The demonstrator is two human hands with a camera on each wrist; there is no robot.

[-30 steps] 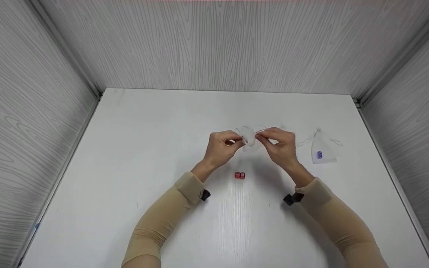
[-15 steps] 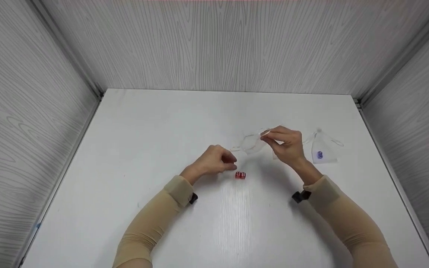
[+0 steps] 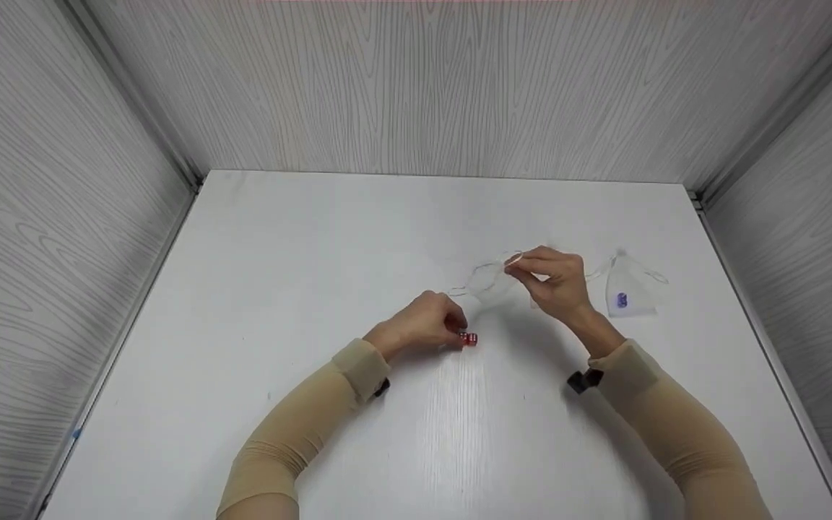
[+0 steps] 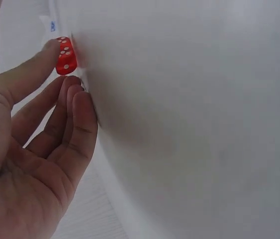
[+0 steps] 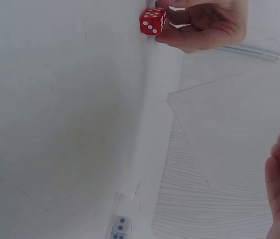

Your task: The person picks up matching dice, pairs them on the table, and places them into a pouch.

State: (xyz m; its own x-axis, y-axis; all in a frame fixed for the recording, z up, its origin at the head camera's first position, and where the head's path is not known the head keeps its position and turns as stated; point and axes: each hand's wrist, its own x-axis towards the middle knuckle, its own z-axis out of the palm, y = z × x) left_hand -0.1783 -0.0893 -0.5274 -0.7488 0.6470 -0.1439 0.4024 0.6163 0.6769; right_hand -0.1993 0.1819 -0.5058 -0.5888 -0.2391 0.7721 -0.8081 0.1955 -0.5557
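Two red dice (image 3: 470, 339) with white pips lie side by side on the table in the head view. My left hand (image 3: 427, 319) is at them, its thumb and fingertips on either side of the nearer die (image 4: 66, 62); whether they pinch it is unclear. My right hand (image 3: 555, 280) pinches the rim of a sheer white drawstring pouch (image 3: 490, 287), which is held above the table with its mouth toward the left. In the right wrist view this pouch (image 5: 234, 119) hangs pale and flat, and the right hand's fingers are partly cut off.
Right of my right hand lies a second sheer pouch (image 3: 636, 292) with its strings spread. It has small dice (image 5: 121, 224) with blue pips inside. The white table (image 3: 300, 253) is bounded by grey wood-grain panels (image 3: 416, 87) at the back and sides.
My left hand has let go of the pouch, dropped toward me and come to the red dice. My right hand has shifted slightly right, still holding the pouch.
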